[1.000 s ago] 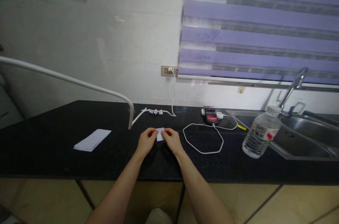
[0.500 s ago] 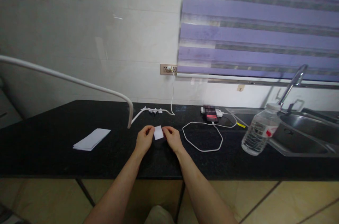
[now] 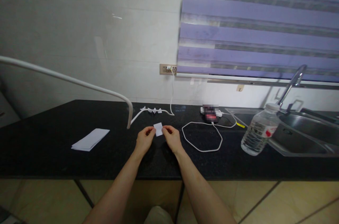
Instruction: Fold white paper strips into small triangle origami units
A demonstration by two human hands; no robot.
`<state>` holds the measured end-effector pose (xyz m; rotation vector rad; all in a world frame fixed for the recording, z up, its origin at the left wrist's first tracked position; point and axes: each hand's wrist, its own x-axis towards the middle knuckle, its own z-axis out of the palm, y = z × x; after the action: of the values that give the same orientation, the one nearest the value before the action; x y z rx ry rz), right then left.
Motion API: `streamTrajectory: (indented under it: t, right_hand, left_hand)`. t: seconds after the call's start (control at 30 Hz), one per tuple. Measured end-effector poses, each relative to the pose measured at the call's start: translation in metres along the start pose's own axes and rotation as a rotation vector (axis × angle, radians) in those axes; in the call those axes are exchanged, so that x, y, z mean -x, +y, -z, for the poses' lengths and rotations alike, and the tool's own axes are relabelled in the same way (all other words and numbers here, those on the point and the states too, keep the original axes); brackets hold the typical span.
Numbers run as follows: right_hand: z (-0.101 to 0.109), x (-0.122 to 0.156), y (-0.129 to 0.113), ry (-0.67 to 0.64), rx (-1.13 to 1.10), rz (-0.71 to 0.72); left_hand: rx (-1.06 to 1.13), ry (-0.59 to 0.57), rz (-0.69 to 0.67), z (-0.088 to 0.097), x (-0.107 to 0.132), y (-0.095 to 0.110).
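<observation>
A small white square of paper (image 3: 158, 129) is pinched between my two hands, just above the black countertop (image 3: 116, 160). My left hand (image 3: 144, 141) grips its left edge with thumb and fingers. On the opposite edge, my right hand (image 3: 172, 139) holds it the same way. Left of my hands lies a stack of folded white paper (image 3: 90, 140). Behind them, several small folded paper pieces (image 3: 154, 110) stand in a row near a white cable.
A white bent tube (image 3: 106, 90) reaches in from the left, ending near my left hand. To the right are a looped white cable (image 3: 202, 151), a partly blurred device (image 3: 211, 114), a clear water bottle (image 3: 259, 130) and a steel sink (image 3: 299, 137) with a faucet (image 3: 293, 82).
The paper square has shifted slightly upward and turned a little between my fingers. My left fingertips have moved a bit closer to my right ones.
</observation>
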<state>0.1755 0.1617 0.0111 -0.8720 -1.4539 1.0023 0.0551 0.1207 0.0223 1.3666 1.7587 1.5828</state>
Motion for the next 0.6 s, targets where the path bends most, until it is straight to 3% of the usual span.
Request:
streamTrajectory:
  t: [0.13,0.27,0.37,0.6]
  right_hand:
    - [-0.001,0.002,-0.003,-0.031,-0.050,-0.043]
    - [-0.002,0.003,-0.003,-0.083,-0.099,-0.009]
    - [-0.002,0.004,0.000,-0.110,-0.050,0.030]
    - [-0.002,0.004,0.009,-0.089,0.123,0.127]
  left_hand:
    - [0.011,-0.023,-0.014,0.000,-0.001,-0.002]
    - [0.165,-0.007,-0.020,-0.004,-0.004,-0.008]
    - [0.244,-0.006,-0.058,-0.006,-0.005,-0.011]
    - [0.189,0.006,-0.078,-0.005,-0.004,-0.011]
